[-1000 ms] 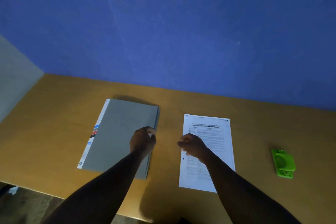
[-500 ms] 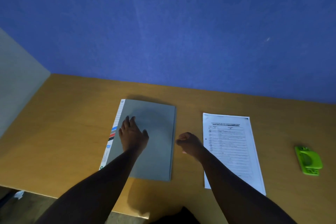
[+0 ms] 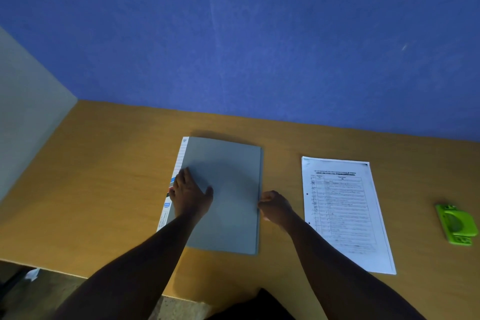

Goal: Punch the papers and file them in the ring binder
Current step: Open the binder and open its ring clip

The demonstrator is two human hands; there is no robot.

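The binder (image 3: pixel 223 195) lies shut on the desk (image 3: pixel 109 176), its labelled spine strip to the left, so the cover will swing open from the right edge; the left hand (image 3: pixel 191 196) lies flat on the cover beside the spine, fingers spread and released, gripping nothing, and I judge it is there to pin the binder so it does not slide when the cover is lifted; the right hand (image 3: pixel 275 206) sits at the cover's free right edge, fingers curled in; whether they already pinch the cover or only touch it cannot be told, but the pose suits prying it up. Further right, well apart from the binder, the papers (image 3: pixel 342 210) lie face up and square to the desk edge; dark dots along the left margin look like punched holes, which would put the punching behind and the filing ahead, though that is a judgement from small marks. At the far right the green punch (image 3: pixel 455 225) rests alone, out of the way of both hands; likely set aside as finished with.
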